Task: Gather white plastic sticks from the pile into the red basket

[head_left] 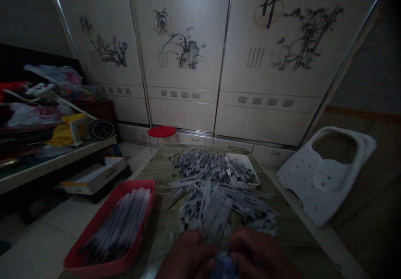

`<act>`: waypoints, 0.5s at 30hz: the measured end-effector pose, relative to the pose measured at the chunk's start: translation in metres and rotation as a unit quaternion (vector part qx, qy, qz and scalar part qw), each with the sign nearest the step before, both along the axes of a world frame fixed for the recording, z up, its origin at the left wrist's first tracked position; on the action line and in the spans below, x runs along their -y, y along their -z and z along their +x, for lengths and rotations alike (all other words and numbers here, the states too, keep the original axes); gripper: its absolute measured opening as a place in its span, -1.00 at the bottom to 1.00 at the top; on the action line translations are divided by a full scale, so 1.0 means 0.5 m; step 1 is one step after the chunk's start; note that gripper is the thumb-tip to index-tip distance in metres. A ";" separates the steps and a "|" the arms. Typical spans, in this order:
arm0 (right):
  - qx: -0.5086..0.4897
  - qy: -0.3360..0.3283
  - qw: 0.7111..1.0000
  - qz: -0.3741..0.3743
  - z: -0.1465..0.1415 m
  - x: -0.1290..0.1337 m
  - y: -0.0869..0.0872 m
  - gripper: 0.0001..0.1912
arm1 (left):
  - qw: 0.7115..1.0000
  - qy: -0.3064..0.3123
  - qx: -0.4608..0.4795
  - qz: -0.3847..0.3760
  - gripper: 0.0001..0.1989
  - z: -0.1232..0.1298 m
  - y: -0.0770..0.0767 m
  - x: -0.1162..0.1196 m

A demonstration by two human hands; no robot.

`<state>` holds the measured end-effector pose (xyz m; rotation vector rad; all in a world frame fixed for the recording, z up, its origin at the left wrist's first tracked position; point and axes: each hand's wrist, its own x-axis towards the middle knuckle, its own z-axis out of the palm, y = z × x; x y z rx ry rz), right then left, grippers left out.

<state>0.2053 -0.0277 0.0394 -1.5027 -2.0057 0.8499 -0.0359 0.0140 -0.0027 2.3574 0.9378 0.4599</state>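
Observation:
At the bottom of the head view, my left hand (189,256) and my right hand (258,252) are close together at the near side of the table. Both have curled fingers around a small bluish-grey item (223,266), too dim to identify. Just beyond them lies a big loose pile of clear pen-like tubes with dark tips (216,212). More such tubes (200,162) are heaped farther back. A white tray (257,182) at the back right holds some of them. To the left, a red bin (108,206) contains many tubes lying side by side.
The wooden-patterned table (300,233) stretches ahead. A red stool (162,132) stands behind it. A white plastic seat (328,174) leans at the right. On the left are a cluttered bench (62,160) and a Nike box (97,176).

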 end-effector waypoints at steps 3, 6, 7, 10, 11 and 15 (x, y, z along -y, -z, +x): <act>-0.031 -0.012 0.999 -0.023 0.002 -0.002 0.003 -0.89 | 0.999 -0.008 -0.026 -0.026 -0.72 0.002 -0.012 0.003; -0.031 -0.024 0.999 -0.024 0.003 -0.005 0.007 -0.83 | 0.999 -0.008 -0.030 -0.028 -0.71 0.004 -0.014 0.004; -0.027 -0.026 0.999 -0.022 0.003 -0.006 0.009 -0.80 | 0.999 -0.008 -0.030 -0.022 -0.71 0.005 -0.012 0.004; -0.011 -0.028 0.999 -0.012 0.001 -0.006 0.015 -0.74 | 0.999 -0.016 -0.034 -0.004 -0.73 0.007 -0.002 0.003; -0.005 -0.023 1.000 -0.011 0.000 -0.005 0.017 -0.73 | 0.999 -0.017 -0.040 -0.001 -0.74 0.008 0.001 0.002; 0.009 -0.006 1.000 0.004 -0.005 -0.001 0.021 -0.77 | 0.998 -0.015 -0.057 0.016 -0.74 0.012 0.004 0.000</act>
